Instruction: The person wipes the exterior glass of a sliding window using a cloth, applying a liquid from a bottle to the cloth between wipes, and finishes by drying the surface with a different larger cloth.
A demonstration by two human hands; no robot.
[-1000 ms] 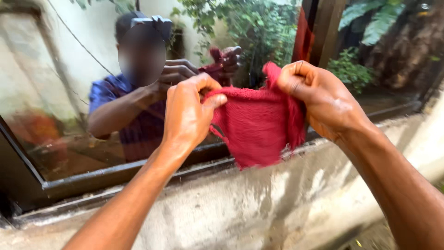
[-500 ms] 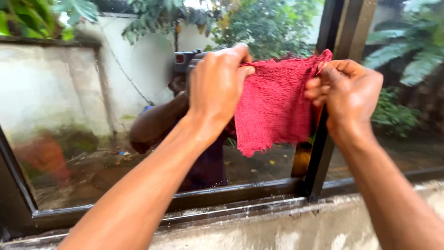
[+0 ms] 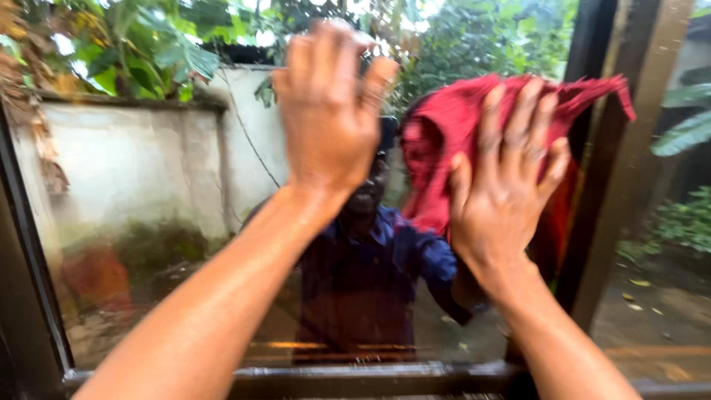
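Note:
My right hand (image 3: pixel 503 185) lies flat with fingers spread on a red terry cloth (image 3: pixel 433 141), pressing it against the window glass (image 3: pixel 148 222) near the top of the pane. Bunched cloth sticks out above and to the right of the fingers. My left hand (image 3: pixel 329 104) is raised beside it on the left, fingers up and together, back toward me, apart from the cloth and blurred by motion. I cannot tell whether it touches the glass.
A dark vertical window post (image 3: pixel 592 185) stands just right of the cloth, and the dark bottom frame (image 3: pixel 370 381) runs below. The glass reflects a person in a blue shirt (image 3: pixel 363 274), a pale wall (image 3: pixel 126 163) and green plants (image 3: pixel 148 52).
Both hands rose with the cloth. The left hand let go of it and now stands free. The right hand went from pinching the cloth's corner to pressing it flat on the glass.

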